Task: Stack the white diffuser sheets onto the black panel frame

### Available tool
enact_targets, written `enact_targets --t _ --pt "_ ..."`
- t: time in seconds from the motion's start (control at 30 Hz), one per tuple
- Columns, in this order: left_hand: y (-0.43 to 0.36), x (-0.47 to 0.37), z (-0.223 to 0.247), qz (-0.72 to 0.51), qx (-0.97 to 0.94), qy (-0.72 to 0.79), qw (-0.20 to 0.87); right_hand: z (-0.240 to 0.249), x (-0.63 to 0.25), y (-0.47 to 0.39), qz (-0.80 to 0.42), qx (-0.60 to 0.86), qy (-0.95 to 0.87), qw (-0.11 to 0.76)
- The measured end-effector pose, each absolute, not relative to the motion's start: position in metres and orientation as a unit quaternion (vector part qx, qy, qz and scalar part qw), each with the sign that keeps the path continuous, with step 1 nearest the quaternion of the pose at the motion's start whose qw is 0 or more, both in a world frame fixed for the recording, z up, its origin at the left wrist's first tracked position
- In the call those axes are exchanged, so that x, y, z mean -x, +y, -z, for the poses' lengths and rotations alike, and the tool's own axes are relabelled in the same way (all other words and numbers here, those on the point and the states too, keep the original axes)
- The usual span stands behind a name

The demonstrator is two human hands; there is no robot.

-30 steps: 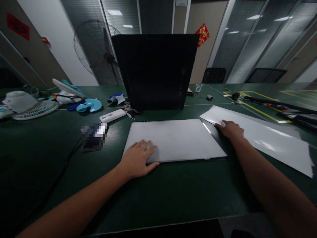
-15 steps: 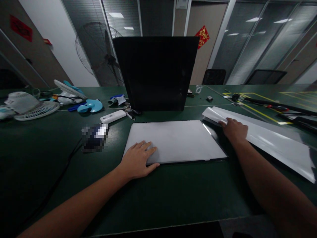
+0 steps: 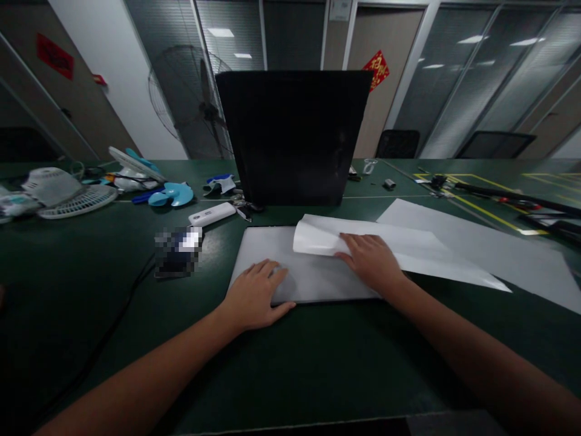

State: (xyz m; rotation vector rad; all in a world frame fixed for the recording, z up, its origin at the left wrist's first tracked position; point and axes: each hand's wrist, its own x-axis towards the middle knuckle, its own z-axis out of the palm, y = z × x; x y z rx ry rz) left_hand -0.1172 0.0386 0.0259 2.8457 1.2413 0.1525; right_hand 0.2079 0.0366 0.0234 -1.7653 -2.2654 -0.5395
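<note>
A pale grey rectangular panel with a dark edge [image 3: 318, 278] lies flat on the green table. My left hand [image 3: 256, 295] rests on its left front part, palm down with the fingers spread. My right hand [image 3: 372, 261] grips a glossy white sheet [image 3: 408, 242] near its left part, thumb on the near side. The sheet's curled left end lies over the panel, and the rest stretches off to the right. Beneath and behind it, a second white sheet [image 3: 512, 254] lies on the table.
A large black screen [image 3: 295, 139] stands behind the panel. To the left are a white power bank [image 3: 212, 214], a pixelated dark object [image 3: 179, 251], blue fan blades [image 3: 171, 194] and a white fan grille [image 3: 82, 201]. Black rods [image 3: 508, 194] lie far right.
My right hand has moved left with the glossy sheet, whose curled end now covers part of the panel. The sheet below is now more exposed. My left hand has stayed on the panel.
</note>
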Motion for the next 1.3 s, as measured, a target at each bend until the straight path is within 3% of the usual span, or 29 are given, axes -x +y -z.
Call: enact_targets --t 0.27,0.57,0.77,0.93,1.03,1.13,1.3 --pt "0.036 0.114 -0.026 -0.065 -0.888 0.455 0.012 -0.014 -0.17 0.018 0.111 0.537 -0.836 0.029" --pt "0.041 0.117 -0.021 -0.055 -0.895 0.442 0.01 -0.024 -0.166 0.013 0.04 0.442 -0.896 0.029" --pt "0.042 0.118 -0.02 -0.055 -0.896 0.44 0.007 -0.019 -0.163 0.013 -0.02 0.418 -0.905 0.074" --pt "0.04 0.117 -0.022 -0.034 -0.889 0.457 0.008 -0.02 -0.196 0.032 0.045 0.579 -0.806 0.114" --pt "0.04 0.117 -0.021 -0.015 -0.875 0.484 0.015 -0.022 -0.241 0.045 0.097 0.741 -0.662 0.062" --pt "0.041 0.117 -0.019 -0.003 -0.864 0.502 0.033 -0.024 -0.283 0.051 0.054 0.851 -0.523 -0.013" --pt "0.043 0.119 -0.018 0.004 -0.864 0.502 0.043 -0.027 -0.304 0.054 0.004 0.878 -0.477 -0.038"
